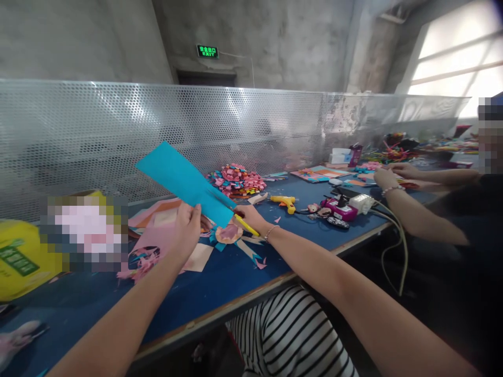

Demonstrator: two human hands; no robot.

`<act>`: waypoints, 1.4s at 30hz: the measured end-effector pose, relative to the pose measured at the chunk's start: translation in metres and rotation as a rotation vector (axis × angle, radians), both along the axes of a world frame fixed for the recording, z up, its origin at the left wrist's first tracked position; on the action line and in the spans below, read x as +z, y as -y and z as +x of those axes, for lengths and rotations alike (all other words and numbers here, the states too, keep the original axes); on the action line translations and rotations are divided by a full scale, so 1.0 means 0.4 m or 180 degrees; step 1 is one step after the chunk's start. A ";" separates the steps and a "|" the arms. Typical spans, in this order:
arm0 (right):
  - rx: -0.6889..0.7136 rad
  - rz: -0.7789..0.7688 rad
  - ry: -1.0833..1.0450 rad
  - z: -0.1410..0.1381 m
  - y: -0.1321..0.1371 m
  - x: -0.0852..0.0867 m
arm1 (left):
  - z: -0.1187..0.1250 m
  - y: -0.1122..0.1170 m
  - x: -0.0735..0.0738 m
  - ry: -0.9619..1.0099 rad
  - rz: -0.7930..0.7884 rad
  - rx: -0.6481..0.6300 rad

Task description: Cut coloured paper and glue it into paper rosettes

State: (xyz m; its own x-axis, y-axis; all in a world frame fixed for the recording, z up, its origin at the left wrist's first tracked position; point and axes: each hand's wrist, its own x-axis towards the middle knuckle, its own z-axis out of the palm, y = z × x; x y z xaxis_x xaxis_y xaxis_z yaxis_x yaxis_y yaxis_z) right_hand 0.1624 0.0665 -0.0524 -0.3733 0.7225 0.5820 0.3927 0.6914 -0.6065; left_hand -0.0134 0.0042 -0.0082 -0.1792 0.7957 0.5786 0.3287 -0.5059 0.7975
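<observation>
My left hand (187, 226) is closed on the near edge of a long turquoise paper sheet (181, 180), holding it up above the blue table (220, 283). My right hand (249, 215) grips a yellow-handled tool (246, 225), apparently scissors, whose tip meets the sheet's lower right edge. Under both hands lie pink and orange paper sheets (157, 225) and a round pink paper piece (228, 233) with blue scraps around it.
A heap of pink and multicoloured paper bits (236, 179) lies behind. A yellow glue gun (283, 201), a pink device (341, 209) and a white power strip (361, 203) sit to the right. Another person's hands (387, 177) work at the far right. A perforated metal screen (118, 131) backs the table. A yellow bag (19, 259) lies at left.
</observation>
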 end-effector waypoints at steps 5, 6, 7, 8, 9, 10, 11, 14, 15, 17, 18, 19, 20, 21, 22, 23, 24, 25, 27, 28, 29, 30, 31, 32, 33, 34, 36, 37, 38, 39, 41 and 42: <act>0.0017 0.0056 0.0009 -0.002 0.008 0.000 | -0.009 0.007 0.018 0.0028 0.0101 0.0113; 0.0019 0.0073 0.0031 -0.002 0.009 0.000 | -0.012 0.007 0.021 0.0068 0.0113 0.0148; 0.0003 0.0091 0.0064 -0.001 0.009 0.000 | -0.015 0.007 0.023 0.0101 0.0114 0.0173; -0.0023 0.0111 0.0107 0.000 0.009 0.000 | -0.018 0.006 0.025 0.0104 0.0094 0.0203; -0.0046 0.0128 0.0158 0.000 0.009 0.001 | -0.021 0.005 0.027 0.0072 0.0066 0.0254; -0.0046 0.0146 0.0202 0.001 0.008 0.001 | -0.024 0.004 0.027 0.0027 0.0035 0.0316; -0.0019 0.0161 0.0236 0.002 0.008 0.002 | -0.027 0.002 0.027 -0.0005 0.0004 0.0382; 0.0069 0.0179 0.0325 0.004 0.008 0.006 | -0.035 -0.006 0.024 0.0057 -0.0111 0.0454; 0.0063 0.0173 0.0357 0.005 0.008 0.008 | -0.037 -0.009 0.022 0.0109 -0.0147 0.0431; 0.0041 0.0159 0.0435 0.006 0.008 0.013 | -0.040 -0.014 0.019 0.0162 -0.0198 0.0373; 0.0046 0.0155 0.0468 0.006 0.009 0.015 | -0.041 -0.017 0.017 0.0159 -0.0210 0.0340; 0.0075 0.0148 0.0495 0.006 0.009 0.017 | -0.042 -0.018 0.016 0.0129 -0.0222 0.0311; 0.0117 0.0142 0.0516 0.006 0.010 0.019 | -0.042 -0.019 0.015 0.0081 -0.0237 0.0291; 0.0159 0.0135 0.0532 0.006 0.010 0.021 | -0.041 -0.020 0.014 0.0027 -0.0251 0.0274; 0.0187 0.0125 0.0542 0.006 0.011 0.023 | -0.040 -0.019 0.014 -0.0021 -0.0256 0.0257; 0.0195 0.0107 0.0551 0.007 0.011 0.025 | -0.039 -0.017 0.015 -0.0065 -0.0245 0.0247; 0.0194 0.0086 0.0563 0.007 0.012 0.027 | -0.036 -0.014 0.016 -0.0117 -0.0225 0.0249; 0.0187 0.0067 0.0575 0.008 0.013 0.029 | -0.034 -0.010 0.018 -0.0170 -0.0201 0.0268; 0.0179 0.0037 0.0584 0.009 0.016 0.032 | -0.028 -0.002 0.022 -0.0299 -0.0171 0.0369; 0.0189 0.0026 0.0582 0.010 0.017 0.033 | -0.025 0.001 0.024 -0.0364 -0.0177 0.0424; 0.0201 0.0018 0.0572 0.010 0.018 0.033 | -0.022 0.005 0.026 -0.0411 -0.0187 0.0457; 0.0212 0.0009 0.0550 0.010 0.019 0.032 | -0.020 0.007 0.027 -0.0423 -0.0204 0.0466; 0.0216 -0.0004 0.0516 0.009 0.019 0.031 | -0.018 0.009 0.028 -0.0402 -0.0228 0.0463; 0.0218 -0.0014 0.0471 0.008 0.019 0.030 | -0.017 0.010 0.028 -0.0372 -0.0258 0.0454; 0.0221 -0.0019 0.0420 0.006 0.018 0.027 | -0.016 0.010 0.028 -0.0338 -0.0276 0.0445; 0.0218 -0.0021 0.0371 0.005 0.017 0.025 | -0.016 0.009 0.027 -0.0306 -0.0277 0.0448; 0.0203 -0.0021 0.0309 0.002 0.015 0.019 | -0.018 0.007 0.024 -0.0292 -0.0267 0.0468; 0.0185 -0.0017 0.0290 0.000 0.015 0.017 | -0.018 0.006 0.023 -0.0310 -0.0255 0.0469; 0.0161 -0.0010 0.0274 -0.001 0.015 0.015 | -0.019 0.005 0.023 -0.0327 -0.0252 0.0471; 0.0132 -0.0003 0.0252 -0.002 0.016 0.014 | -0.019 0.005 0.023 -0.0339 -0.0252 0.0487; 0.0086 0.0013 0.0198 -0.004 0.018 0.012 | -0.020 0.006 0.024 -0.0399 -0.0213 0.0575; 0.0077 0.0014 0.0176 -0.005 0.019 0.012 | -0.020 0.007 0.025 -0.0449 -0.0173 0.0650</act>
